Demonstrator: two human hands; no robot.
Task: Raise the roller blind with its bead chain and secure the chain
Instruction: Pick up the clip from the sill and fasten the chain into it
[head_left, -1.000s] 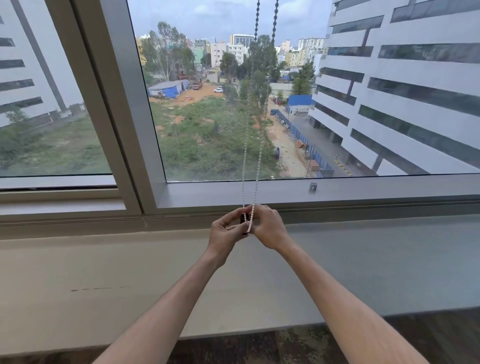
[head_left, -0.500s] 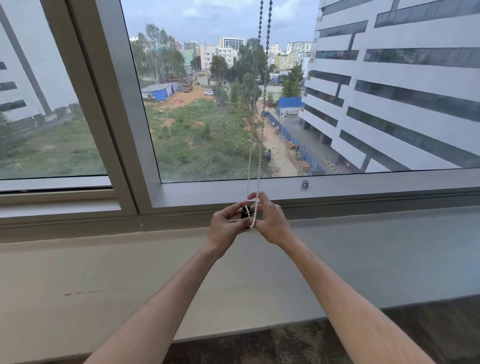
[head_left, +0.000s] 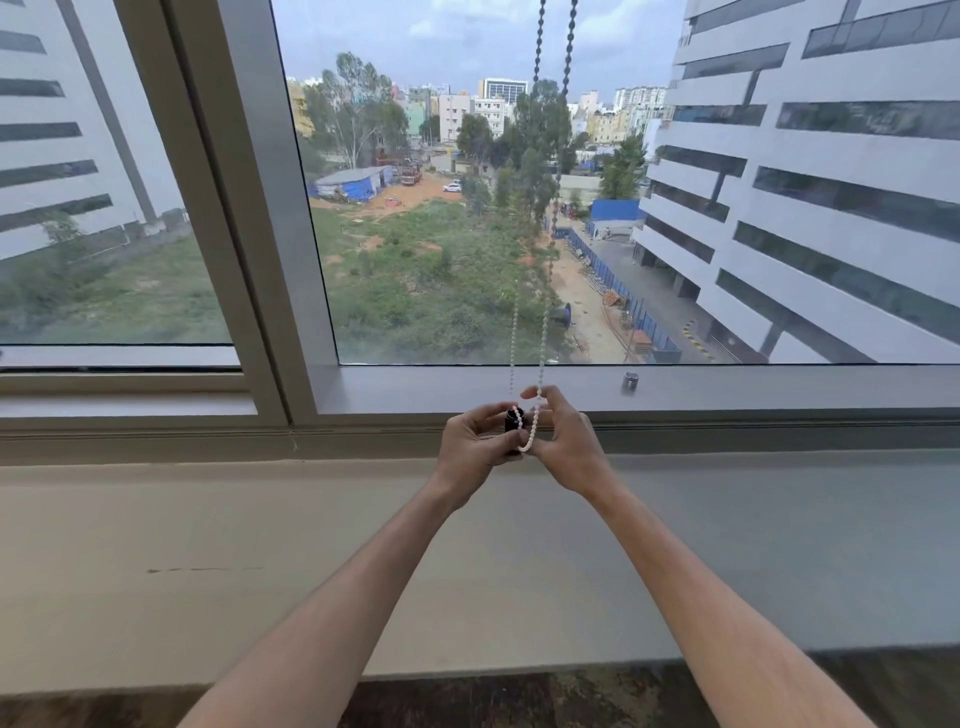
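Bead chain (head_left: 542, 332): two strands hang down in front of the right window pane, dark against the sky, white lower down. Bottom loop ends just below the lower window frame (head_left: 727, 387), between the two hands.

Small black cylindrical piece (head_left: 514, 422): sits at the loop's left strand, upright, mostly hidden by fingers. Cannot tell whether the chain is seated in it or only laid over it.

Left hand (head_left: 470, 449): fingers curled, pinching the black piece from the left.

Right hand (head_left: 563, 447): thumb and forefinger pinching the right strand of the loop, remaining fingers loosely bent.

Both hands nearly touch, held over the far edge of the sill (head_left: 208, 545), just near of the frame.

Sill: wide, pale, flat; bare surface runs left and right of the forearms. Faint reddish mark on it at left.

Small metal stud (head_left: 630, 382) on the frame, right of the hands, apart from them.

Slanted mullion (head_left: 249, 234) well left of the chain.
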